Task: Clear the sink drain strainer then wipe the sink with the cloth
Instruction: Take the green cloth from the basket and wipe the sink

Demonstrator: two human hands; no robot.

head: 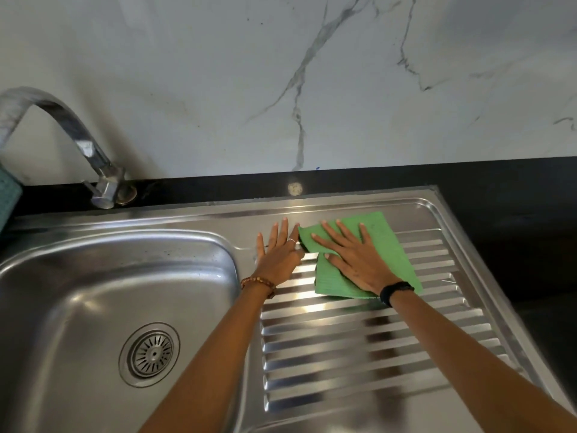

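Observation:
A green cloth point(385, 242) lies flat on the ribbed steel drainboard point(359, 348) to the right of the sink basin point(78, 292). My right hand point(352, 257) presses flat on the cloth with fingers spread. My left hand point(278, 254) rests flat on the steel just left of the cloth, fingers apart, its thumb side touching the cloth's left edge. The round drain strainer point(152, 353) sits in the basin floor and looks free of debris.
A curved chrome tap point(78, 132) stands at the back left on the black countertop point(515, 220). A white marble backsplash point(312, 73) rises behind. A teal cloth edge point(7, 195) shows at the far left.

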